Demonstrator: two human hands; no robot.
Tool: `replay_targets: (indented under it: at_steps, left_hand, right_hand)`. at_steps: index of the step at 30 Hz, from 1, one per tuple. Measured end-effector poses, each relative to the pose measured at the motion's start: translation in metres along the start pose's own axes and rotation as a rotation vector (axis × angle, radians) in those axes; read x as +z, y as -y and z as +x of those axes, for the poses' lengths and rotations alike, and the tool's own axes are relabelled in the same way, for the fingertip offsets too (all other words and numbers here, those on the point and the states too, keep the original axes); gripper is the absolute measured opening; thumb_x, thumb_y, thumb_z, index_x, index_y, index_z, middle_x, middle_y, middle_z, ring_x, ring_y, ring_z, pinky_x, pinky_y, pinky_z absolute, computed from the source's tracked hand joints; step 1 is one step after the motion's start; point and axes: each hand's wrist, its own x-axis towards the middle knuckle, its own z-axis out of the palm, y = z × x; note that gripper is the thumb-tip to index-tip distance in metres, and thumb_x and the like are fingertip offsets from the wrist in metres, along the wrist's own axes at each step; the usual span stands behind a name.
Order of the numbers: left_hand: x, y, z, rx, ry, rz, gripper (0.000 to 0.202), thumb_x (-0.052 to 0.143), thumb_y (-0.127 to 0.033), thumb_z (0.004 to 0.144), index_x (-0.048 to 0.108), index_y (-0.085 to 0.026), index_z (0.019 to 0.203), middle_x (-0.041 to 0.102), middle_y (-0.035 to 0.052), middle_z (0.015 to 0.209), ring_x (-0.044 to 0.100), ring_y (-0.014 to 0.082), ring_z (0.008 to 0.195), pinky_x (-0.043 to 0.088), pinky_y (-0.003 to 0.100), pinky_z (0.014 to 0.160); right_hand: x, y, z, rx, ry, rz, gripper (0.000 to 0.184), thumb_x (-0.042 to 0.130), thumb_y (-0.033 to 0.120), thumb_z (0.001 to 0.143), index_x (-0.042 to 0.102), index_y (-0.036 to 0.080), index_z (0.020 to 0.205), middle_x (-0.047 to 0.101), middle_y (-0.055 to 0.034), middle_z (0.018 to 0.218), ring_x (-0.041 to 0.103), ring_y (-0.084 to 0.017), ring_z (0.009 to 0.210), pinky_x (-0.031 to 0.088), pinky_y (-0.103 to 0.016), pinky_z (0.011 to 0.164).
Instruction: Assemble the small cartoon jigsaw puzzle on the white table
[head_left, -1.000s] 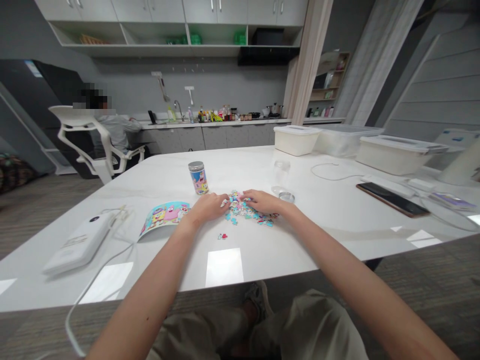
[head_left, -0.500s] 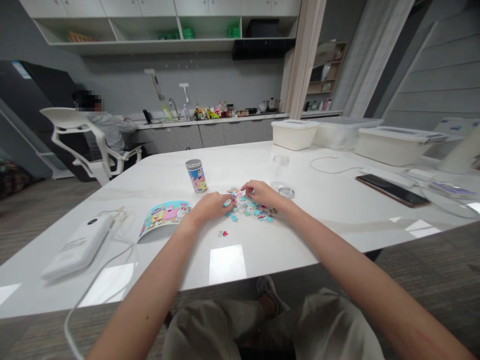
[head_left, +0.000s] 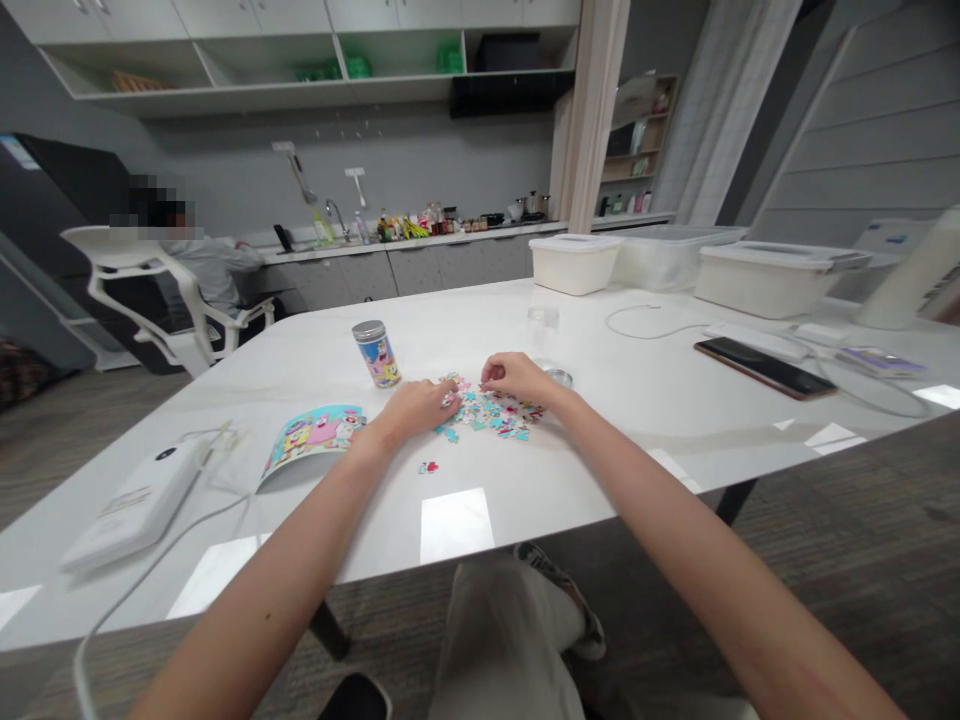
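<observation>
A heap of small colourful puzzle pieces [head_left: 491,412] lies on the white table [head_left: 637,440]. My left hand [head_left: 415,407] rests at the heap's left edge, fingers curled onto the pieces. My right hand [head_left: 516,375] hovers over the heap's far side, fingertips pinched together on something I cannot make out. A loose piece [head_left: 428,467] lies alone nearer to me. A small printed jar [head_left: 376,353] with a metal lid stands behind my left hand, and a cartoon picture sheet [head_left: 315,438] lies to the left.
A white device [head_left: 131,505] with a cable sits at the near left. A clear glass [head_left: 542,330], a phone [head_left: 763,367], a cord and white lidded bins [head_left: 574,263] lie right and behind. A person sits in a white chair [head_left: 142,290] at the far left.
My right hand has lifted off the pieces and closed into a pinch. My left hand has stayed at the heap's left edge. The camera has drifted right.
</observation>
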Motion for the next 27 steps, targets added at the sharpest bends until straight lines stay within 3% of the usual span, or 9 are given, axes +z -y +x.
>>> replay_targets:
  at_steps: [11, 17, 23, 27]
  left_hand:
    - [-0.005, -0.006, 0.002, 0.038, -0.022, -0.037, 0.042, 0.038, -0.046, 0.096, 0.059, -0.022, 0.123, 0.073, 0.0100, 0.088, 0.070, 0.0273, 0.085, 0.045, 0.033, 0.072]
    - [-0.001, -0.003, 0.001, 0.053, -0.024, -0.061, 0.041, 0.038, -0.046, 0.096, 0.059, -0.022, 0.123, 0.073, 0.0088, 0.086, 0.069, 0.0258, 0.084, 0.046, 0.032, 0.073]
    - [0.005, 0.001, 0.002, 0.055, -0.088, -0.137, 0.042, 0.043, -0.047, 0.095, 0.058, -0.022, 0.126, 0.072, 0.0074, 0.083, 0.069, 0.0252, 0.084, 0.047, 0.033, 0.076]
    - [0.007, 0.000, 0.002, 0.043, -0.120, -0.181, 0.044, 0.047, -0.048, 0.094, 0.056, -0.021, 0.127, 0.072, 0.0067, 0.081, 0.069, 0.0243, 0.081, 0.047, 0.032, 0.074]
  right_hand:
    - [-0.003, -0.004, 0.001, 0.034, 0.011, 0.056, 0.012, 0.073, 0.025, 0.071, 0.068, 0.014, 0.071, 0.063, 0.0010, 0.060, 0.057, -0.011, 0.060, 0.041, -0.022, 0.060]
    - [-0.005, -0.006, 0.002, 0.055, 0.029, 0.212, 0.018, 0.069, 0.030, 0.074, 0.074, 0.013, 0.077, 0.069, -0.0024, 0.067, 0.058, -0.012, 0.061, 0.043, -0.023, 0.059]
    - [-0.006, 0.007, -0.002, 0.102, 0.133, 0.345, 0.025, 0.062, 0.022, 0.080, 0.075, 0.014, 0.100, 0.073, -0.0052, 0.080, 0.061, -0.012, 0.067, 0.046, -0.022, 0.061]
    - [-0.005, 0.016, -0.005, 0.113, 0.177, 0.430, 0.028, 0.064, 0.016, 0.075, 0.074, 0.015, 0.101, 0.074, -0.0065, 0.097, 0.063, -0.013, 0.075, 0.049, -0.024, 0.066]
